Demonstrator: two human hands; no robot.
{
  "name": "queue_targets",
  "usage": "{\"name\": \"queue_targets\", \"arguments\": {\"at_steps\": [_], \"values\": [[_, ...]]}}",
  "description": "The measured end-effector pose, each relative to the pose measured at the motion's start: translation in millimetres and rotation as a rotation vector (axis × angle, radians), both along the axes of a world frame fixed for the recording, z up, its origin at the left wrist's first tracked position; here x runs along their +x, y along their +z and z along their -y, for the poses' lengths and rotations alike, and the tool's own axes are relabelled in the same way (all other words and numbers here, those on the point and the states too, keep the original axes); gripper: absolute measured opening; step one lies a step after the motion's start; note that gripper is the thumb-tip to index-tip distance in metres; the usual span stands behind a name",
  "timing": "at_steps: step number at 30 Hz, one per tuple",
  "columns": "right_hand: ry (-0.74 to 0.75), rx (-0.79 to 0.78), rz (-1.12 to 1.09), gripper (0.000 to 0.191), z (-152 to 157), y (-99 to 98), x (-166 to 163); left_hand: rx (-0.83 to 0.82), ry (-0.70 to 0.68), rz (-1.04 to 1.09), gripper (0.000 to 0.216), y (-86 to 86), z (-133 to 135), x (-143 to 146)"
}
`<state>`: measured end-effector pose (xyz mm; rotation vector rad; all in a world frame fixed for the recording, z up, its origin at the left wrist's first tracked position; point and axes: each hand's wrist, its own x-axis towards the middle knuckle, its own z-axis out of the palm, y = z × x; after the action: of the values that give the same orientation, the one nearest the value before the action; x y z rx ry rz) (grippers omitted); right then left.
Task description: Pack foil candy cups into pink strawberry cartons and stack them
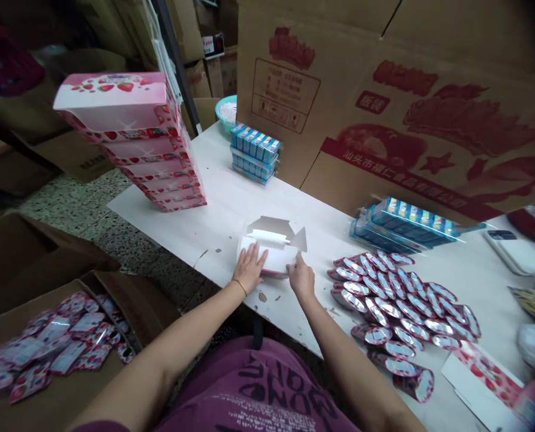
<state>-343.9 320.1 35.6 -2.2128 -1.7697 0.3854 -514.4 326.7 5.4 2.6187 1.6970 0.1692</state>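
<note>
A small paper carton [274, 259] with a white inside stands on the table before me, its lid and side flaps raised. My left hand [249, 268] lies on its near white panel, fingers stretched out. At the carton's near right corner, my right hand [302, 277] has its fingers closed on the edge. To the right lie many shiny red-and-silver packets [397, 300] in overlapping rows. A tall stack of pink strawberry-print cartons [159, 150] rises at the left end of the table.
Blue packs in clear wrap [255, 150] sit at the back, with more blue packs [406, 222] at right. Behind them stands a large brown cardboard box [339, 120]. An open box of packets [65, 336] is on the left. A flat strawberry-print carton [483, 372] lies front right.
</note>
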Motion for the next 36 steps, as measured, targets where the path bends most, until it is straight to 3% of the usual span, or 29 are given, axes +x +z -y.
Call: {"name": "queue_targets", "arguments": {"at_steps": [5, 7, 11, 14, 16, 17, 19, 21, 25, 29, 33, 36], "values": [[0.143, 0.372, -0.214, 0.042, 12, -2.9, 12, -0.093, -0.124, -0.042, 0.083, -1.0, -33, 8], [0.149, 0.454, -0.343, 0.040, 19, -7.8, 20, -0.143, -0.203, -0.056, 0.085, -0.9, -40, 10], [0.112, 0.334, -0.447, 0.038, 36, -14.7, 35, -0.225, -0.322, -0.096, 0.086, 1.3, -41, 10], [0.354, 0.208, -0.334, 0.034, 59, -10.4, 44, -0.274, -0.372, -0.114, 0.077, 1.6, -35, 4], [0.455, 0.225, -0.317, 0.033, 73, -4.3, 50, -0.281, -0.395, -0.115, 0.070, 0.4, -29, -2], [0.407, 0.286, -0.328, 0.032, 77, -1.7, 54, -0.276, -0.408, -0.112, 0.070, -0.3, -26, -5], [0.171, 0.427, -0.384, 0.036, 77, 0.0, 63, -0.256, -0.422, -0.087, 0.074, -1.7, -21, -9], [-0.010, 0.449, -0.495, 0.047, 62, -4.5, 71, -0.242, -0.437, -0.059, 0.081, -2.2, -17, -9], [0.039, 0.229, -0.672, 0.070, 12, -24.1, 72, -0.239, -0.444, -0.063, 0.083, -3.3, -10, -2], [0.050, 0.042, -0.530, 0.086, -19, -39.4, 60, -0.224, -0.442, -0.073, 0.084, -10.5, -1, 3], [-0.024, -0.009, -0.397, 0.075, -25, -49.6, 58, -0.192, -0.388, -0.059, 0.082, -19.7, 7, 4], [-0.004, 0.051, -0.566, 0.064, -23, -55.9, 63, -0.150, -0.382, -0.025, 0.080, -19.1, 16, 1]]}}
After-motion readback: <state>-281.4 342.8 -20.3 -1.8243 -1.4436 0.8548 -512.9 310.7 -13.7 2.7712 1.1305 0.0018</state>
